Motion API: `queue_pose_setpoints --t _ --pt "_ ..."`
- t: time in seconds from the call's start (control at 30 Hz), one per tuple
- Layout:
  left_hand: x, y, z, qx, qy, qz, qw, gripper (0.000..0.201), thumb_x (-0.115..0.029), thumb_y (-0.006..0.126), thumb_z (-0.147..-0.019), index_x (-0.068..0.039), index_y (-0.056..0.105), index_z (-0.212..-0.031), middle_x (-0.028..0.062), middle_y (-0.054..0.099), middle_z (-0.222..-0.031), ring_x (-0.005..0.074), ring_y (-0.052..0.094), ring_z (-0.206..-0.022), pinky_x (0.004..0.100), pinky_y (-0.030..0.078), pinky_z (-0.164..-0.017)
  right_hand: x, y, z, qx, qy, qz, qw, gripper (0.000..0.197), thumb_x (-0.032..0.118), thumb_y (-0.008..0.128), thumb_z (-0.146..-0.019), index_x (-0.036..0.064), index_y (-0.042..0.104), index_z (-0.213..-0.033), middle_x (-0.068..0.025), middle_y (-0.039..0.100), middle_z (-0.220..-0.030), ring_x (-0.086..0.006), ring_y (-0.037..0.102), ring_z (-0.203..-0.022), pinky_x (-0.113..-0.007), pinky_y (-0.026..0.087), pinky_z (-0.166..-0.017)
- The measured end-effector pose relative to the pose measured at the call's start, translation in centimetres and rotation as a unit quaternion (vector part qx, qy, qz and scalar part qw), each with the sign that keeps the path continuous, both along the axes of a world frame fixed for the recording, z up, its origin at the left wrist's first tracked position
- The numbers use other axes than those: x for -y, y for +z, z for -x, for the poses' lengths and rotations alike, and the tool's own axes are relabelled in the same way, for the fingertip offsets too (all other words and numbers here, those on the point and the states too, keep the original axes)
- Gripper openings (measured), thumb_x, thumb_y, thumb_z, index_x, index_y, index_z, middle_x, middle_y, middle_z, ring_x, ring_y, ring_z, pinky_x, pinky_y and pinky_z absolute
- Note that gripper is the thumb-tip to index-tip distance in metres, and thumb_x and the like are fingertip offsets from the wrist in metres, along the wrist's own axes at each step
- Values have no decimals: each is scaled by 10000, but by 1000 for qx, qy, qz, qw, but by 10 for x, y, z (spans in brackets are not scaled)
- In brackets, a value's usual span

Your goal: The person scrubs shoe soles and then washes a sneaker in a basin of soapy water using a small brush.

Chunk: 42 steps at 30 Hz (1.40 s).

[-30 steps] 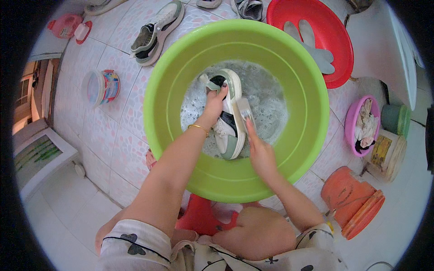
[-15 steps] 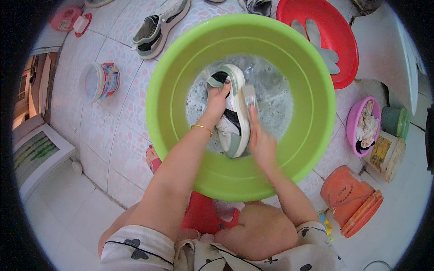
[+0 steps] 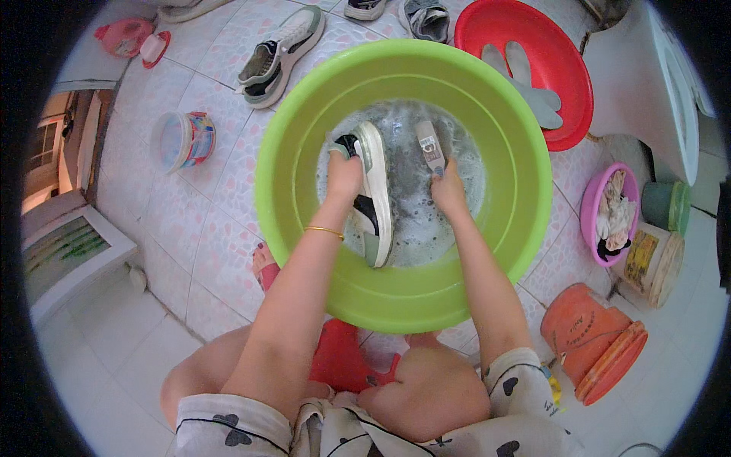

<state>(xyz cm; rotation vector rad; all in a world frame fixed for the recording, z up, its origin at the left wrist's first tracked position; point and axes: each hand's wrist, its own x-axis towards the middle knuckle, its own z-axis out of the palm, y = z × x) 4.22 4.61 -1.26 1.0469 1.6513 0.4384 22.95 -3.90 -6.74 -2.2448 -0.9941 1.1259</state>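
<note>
A large green basin stands before me with foamy water in its bottom. Over the water my left hand grips a sneaker by its opening. The sneaker is white, black and grey-green, tilted so that the white side of its sole faces right. My right hand is closed round the handle of a scrubbing brush, whose pale back faces up. Brush and sneaker are apart, with water between them. The bristles are hidden beneath the brush.
Beyond the basin's far left rim lies a matching sneaker. A red basin holding grey insoles sits at the far right. Nearer on the right are a pink basin of cloths and an orange bucket. A clear tub stands left.
The brush was against the sneaker's sole edge; now it is away to the right, turned back up. My left hand has shifted the sneaker slightly left and tilted it.
</note>
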Motion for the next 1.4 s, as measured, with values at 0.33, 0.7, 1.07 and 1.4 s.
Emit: queue_pose_setpoints --t 0.33,0.7,1.07,1.4 --pt "32 10 -19 -160 76 -34 984 484 -358 390 -851 79 457 -1049 300 545 -981 439 510 -939 456 376 -819 -19 37 49 36 99 70 992 629 242 481 -858 139 149 -1382 -239 444 -1228 -396 499 -1039 -406 426 -851" --pt "38 -15 -35 -146 150 -70 975 522 -458 409 -863 36 563 -798 268 579 -749 436 551 -718 483 416 -623 38 96 84 -155 -103 -50 981 363 229 576 -837 17 467 -1111 -172 604 -966 -268 585 -857 -339 441 -729" --pt "42 -35 -52 -54 163 -135 976 536 -410 439 -872 84 529 -686 284 551 -674 440 534 -655 475 409 -593 23 51 68 -139 -100 -134 976 274 223 615 -810 58 414 -894 -83 571 -769 -149 519 -592 -301 417 -533" --pt "39 -32 -53 16 139 -132 981 533 -388 408 -894 88 511 -676 265 526 -635 400 523 -636 429 398 -602 -55 76 55 -258 -192 -81 943 286 228 611 -818 76 381 -893 -40 517 -682 -109 441 -469 -245 368 -414"
